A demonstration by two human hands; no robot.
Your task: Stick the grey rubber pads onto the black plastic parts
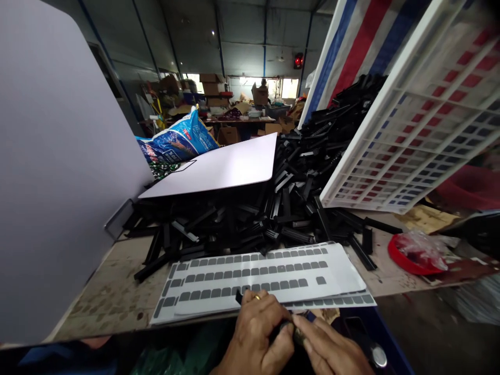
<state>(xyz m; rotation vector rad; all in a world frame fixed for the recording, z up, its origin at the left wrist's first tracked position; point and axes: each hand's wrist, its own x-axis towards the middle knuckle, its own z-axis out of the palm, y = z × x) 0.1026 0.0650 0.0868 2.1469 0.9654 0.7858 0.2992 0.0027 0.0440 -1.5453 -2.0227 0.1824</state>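
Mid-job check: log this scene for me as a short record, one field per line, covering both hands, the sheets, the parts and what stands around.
Left hand: gold ring on a finger, black piece sticking out past it
Right hand: fingers meeting the left's; what lies between is mostly hidden
Label sheets: overlapping on the table, rows of grey rounded labels
Parts: heap of black plastic strips behind the sheets
Right side: tilted white plastic crate; red dish with clear plastic
Behind: blue printed bag
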